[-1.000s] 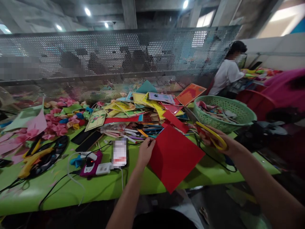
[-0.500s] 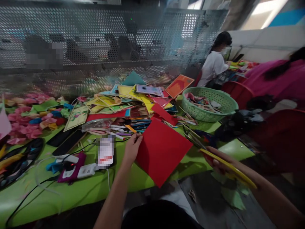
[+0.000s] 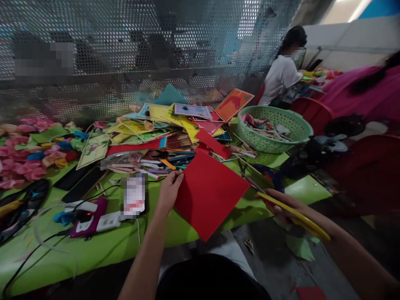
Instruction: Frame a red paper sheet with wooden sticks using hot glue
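Observation:
Between finger and thumb my left hand (image 3: 171, 187) pinches the left corner of a square sheet of red paper (image 3: 212, 193). The sheet is held up flat over the green table's front edge. My right hand (image 3: 278, 204) grips scissors (image 3: 293, 212) by their yellow handles. Their metal blades point up and left, at the sheet's right corner; whether they touch it I cannot tell. Behind the sheet lies a folded strip of red paper (image 3: 214, 142) among pens and sticks.
A green basket (image 3: 275, 129) with sticks and scraps stands at the back right. Cards (image 3: 193, 110) are heaped behind the pens. Left lie a phone (image 3: 134, 196), a purple power strip (image 3: 89, 218) with cables, and pink paper flowers (image 3: 31, 156). Two people sit at the right.
The view has tilted down and turned slightly right. The scissor blades are a little closer to the sheet's right corner. Both hands keep their hold.

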### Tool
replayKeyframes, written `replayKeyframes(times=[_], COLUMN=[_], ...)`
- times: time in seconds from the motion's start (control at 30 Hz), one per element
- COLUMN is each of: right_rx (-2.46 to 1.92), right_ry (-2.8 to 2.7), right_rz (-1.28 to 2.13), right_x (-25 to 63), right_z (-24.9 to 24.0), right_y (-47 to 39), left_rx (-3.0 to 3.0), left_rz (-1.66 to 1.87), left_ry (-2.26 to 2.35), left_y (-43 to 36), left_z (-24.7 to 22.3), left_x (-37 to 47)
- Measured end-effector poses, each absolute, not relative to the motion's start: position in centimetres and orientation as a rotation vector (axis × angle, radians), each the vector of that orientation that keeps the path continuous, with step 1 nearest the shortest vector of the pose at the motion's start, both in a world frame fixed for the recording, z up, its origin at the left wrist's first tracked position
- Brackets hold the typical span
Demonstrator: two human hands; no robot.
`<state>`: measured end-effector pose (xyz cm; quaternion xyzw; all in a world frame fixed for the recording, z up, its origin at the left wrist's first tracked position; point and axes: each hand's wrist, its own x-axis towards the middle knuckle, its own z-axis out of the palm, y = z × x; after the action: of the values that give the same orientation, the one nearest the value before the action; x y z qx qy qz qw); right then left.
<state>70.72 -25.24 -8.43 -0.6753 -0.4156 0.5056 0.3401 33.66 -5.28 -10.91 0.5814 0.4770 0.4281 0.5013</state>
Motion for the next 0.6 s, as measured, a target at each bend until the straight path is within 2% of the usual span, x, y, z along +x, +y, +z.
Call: replayKeyframes(times=[0.6], right_rx=[-1.737], right_ry=[-1.057], right_rz=[1.384], right_x=[70.56], right_z=[-8.33], right_y=[-25.24], left_rx=[1.4], left_rz=[1.038], left_ry=[1.15], left_y=[-5.28], left_z=[-10.77], left_x=[33.64])
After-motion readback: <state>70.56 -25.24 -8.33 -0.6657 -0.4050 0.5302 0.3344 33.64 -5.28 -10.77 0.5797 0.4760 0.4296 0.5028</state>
